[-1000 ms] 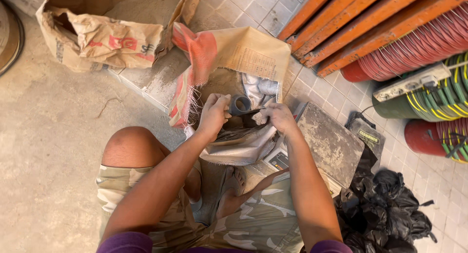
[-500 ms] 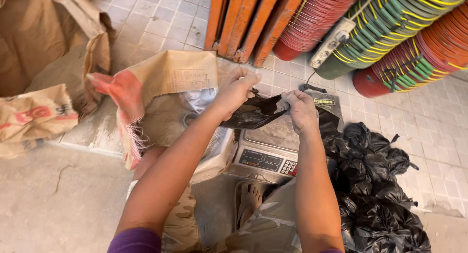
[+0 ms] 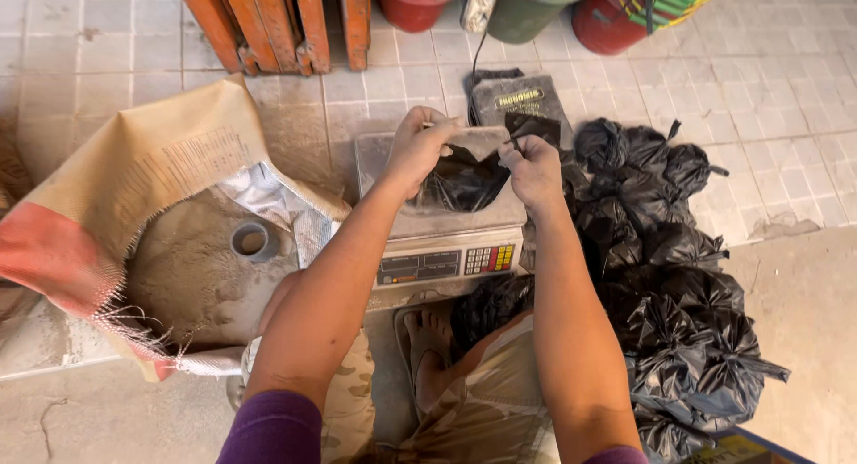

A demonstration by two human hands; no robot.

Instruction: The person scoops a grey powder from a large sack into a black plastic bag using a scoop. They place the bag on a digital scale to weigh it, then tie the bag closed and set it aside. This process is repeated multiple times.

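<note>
My left hand (image 3: 420, 149) and my right hand (image 3: 533, 167) both grip the top of a small black plastic bag (image 3: 464, 180). The bag rests on the dusty platform of an electronic weighing scale (image 3: 446, 241). To the left lies an open woven sack (image 3: 178, 241) filled with grey powder, and a small round cup (image 3: 251, 241) sits sunk in the powder.
A pile of several tied black bags (image 3: 678, 285) lies right of the scale. Orange metal bars (image 3: 268, 22) and stacked coloured buckets (image 3: 616, 4) stand at the top. A dark pouch (image 3: 518, 98) lies behind the scale. My bare foot (image 3: 428, 348) rests in front of it.
My view has swung right, away from the sack toward the scale. Both hands have carried the black bag from over the sack to the scale's platform.
</note>
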